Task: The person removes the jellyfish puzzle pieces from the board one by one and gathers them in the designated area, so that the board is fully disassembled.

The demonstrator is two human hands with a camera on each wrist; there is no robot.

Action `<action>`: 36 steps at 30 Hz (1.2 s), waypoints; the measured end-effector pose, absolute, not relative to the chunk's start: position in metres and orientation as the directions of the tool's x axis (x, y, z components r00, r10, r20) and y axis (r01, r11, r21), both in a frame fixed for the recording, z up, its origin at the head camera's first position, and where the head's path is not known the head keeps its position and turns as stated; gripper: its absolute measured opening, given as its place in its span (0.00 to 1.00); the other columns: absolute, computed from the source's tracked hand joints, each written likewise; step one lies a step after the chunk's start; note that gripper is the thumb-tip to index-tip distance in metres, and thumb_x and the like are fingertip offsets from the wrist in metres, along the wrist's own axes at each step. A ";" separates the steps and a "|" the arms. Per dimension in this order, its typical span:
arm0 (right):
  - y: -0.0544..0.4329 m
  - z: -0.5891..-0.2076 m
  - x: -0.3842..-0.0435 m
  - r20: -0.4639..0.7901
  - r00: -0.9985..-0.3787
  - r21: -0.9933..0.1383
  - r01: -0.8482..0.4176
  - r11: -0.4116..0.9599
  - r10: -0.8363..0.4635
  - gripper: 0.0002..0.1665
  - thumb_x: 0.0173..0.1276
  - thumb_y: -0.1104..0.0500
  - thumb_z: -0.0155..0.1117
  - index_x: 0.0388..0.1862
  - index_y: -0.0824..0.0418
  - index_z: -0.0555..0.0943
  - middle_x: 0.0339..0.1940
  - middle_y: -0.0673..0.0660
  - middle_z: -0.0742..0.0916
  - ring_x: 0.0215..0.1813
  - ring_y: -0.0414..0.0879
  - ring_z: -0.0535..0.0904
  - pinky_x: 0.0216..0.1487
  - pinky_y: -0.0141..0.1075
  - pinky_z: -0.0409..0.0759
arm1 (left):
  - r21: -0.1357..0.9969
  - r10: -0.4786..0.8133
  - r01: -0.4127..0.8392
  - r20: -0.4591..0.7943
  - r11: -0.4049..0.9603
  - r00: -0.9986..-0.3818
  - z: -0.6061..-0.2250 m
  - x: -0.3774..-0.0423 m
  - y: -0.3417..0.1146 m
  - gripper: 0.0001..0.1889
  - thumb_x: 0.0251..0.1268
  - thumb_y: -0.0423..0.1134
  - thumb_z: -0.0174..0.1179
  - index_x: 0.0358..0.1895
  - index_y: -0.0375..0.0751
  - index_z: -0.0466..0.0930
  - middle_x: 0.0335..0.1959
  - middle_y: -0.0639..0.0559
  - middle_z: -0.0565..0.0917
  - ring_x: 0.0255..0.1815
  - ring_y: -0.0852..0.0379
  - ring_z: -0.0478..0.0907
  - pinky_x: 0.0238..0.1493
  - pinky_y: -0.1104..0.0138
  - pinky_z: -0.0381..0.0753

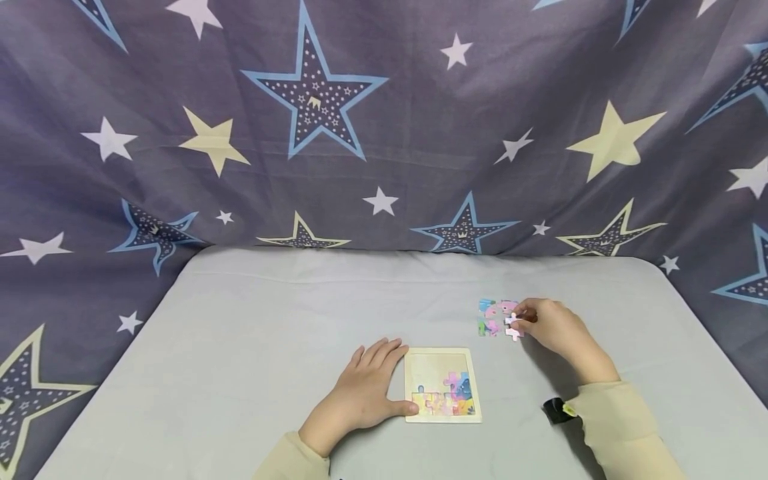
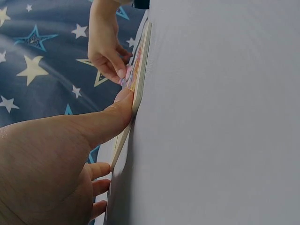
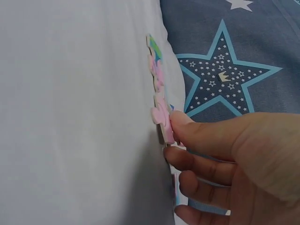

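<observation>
My left hand [image 1: 369, 390] rests at the left side of a square wooden puzzle tray [image 1: 427, 368], fingers extended. Its thumb presses the lower-left rim, and fingertips touch the upper-left corner. Interlocked pieces [image 1: 441, 403] fill the tray's bottom and lower right; bare wood shows above them. Beyond the tray, to the right, my right hand [image 1: 555, 327] pinches a jigsaw piece [image 1: 514, 328] between thumb and fingers. In the right wrist view that pink piece [image 3: 162, 119] stands tilted at the fingertips. Beside it lie loose pieces [image 1: 487, 327] in pink, green and blue.
A pale grey cloth covers the table [image 1: 240, 353]. Behind it and at both sides hangs a dark curtain [image 1: 408, 147] printed with stars. A small black object [image 1: 557, 411] with a yellow-green part sits against the right sleeve [image 1: 621, 420].
</observation>
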State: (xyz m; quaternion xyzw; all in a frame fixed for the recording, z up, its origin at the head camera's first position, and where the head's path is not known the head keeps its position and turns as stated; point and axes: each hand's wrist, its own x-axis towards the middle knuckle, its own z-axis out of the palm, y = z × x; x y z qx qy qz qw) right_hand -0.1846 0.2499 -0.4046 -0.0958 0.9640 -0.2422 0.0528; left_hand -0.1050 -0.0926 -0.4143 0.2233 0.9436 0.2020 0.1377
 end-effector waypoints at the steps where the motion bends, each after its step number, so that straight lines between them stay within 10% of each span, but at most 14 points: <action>1: 0.250 -0.405 -0.185 -0.056 -0.976 -0.475 -0.158 0.866 -0.209 0.10 0.66 0.58 0.69 0.42 0.63 0.85 0.33 0.54 0.87 0.35 0.49 0.81 0.37 0.51 0.78 | 0.442 0.477 0.366 -0.170 0.819 -0.862 -0.414 -0.105 -0.093 0.50 0.55 0.66 0.65 0.76 0.42 0.58 0.77 0.47 0.58 0.79 0.45 0.50 0.75 0.43 0.47; 17: 0.246 -0.399 -0.184 0.024 -0.965 -0.580 -0.226 0.783 -0.261 0.08 0.64 0.63 0.70 0.42 0.64 0.85 0.28 0.50 0.83 0.29 0.43 0.75 0.32 0.38 0.74 | 0.467 0.481 0.365 -0.156 0.805 -0.862 -0.416 -0.106 -0.092 0.50 0.56 0.64 0.66 0.76 0.41 0.58 0.77 0.46 0.58 0.78 0.43 0.49 0.74 0.41 0.46; 36: 0.187 -0.388 -0.157 -0.026 -0.809 -0.660 -0.427 0.618 -0.587 0.08 0.59 0.63 0.74 0.38 0.59 0.86 0.28 0.42 0.81 0.33 0.36 0.75 0.36 0.32 0.79 | 0.474 0.486 0.367 -0.157 0.801 -0.860 -0.419 -0.106 -0.093 0.50 0.56 0.64 0.66 0.76 0.41 0.58 0.77 0.45 0.58 0.78 0.43 0.49 0.74 0.40 0.46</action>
